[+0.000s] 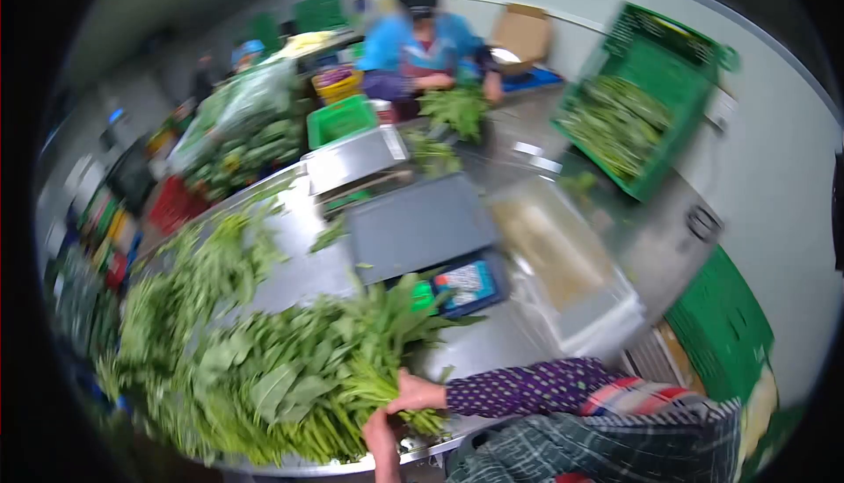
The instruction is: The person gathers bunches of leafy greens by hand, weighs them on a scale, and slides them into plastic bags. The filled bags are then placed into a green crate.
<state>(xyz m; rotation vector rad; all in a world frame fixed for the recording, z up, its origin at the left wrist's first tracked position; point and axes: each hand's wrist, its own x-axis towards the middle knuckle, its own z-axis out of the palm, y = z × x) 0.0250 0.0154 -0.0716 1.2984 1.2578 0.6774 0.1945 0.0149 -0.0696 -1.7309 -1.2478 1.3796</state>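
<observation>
Green leafy stalks (290, 369) lie in a large heap along the near side of the metal table. My right hand (415, 393), in a purple dotted sleeve, is closed around the stem ends of a bunch of leafy greens (374, 377) at the heap's right end. Just below it, my left hand (380, 437) grips the same stems from the table's front edge, its fingers partly hidden. The bunch's leaves spread up toward a weighing scale (422, 228) with a grey platform and a blue display panel.
Right of the scale stands a plastic-lined container (554, 246). A green crate (651, 87) holds more greens. Across the table, a co-worker (422, 52) in blue handles leafy greens. A metal tray (356, 162) and a small green bin (341, 121) stand behind the scale.
</observation>
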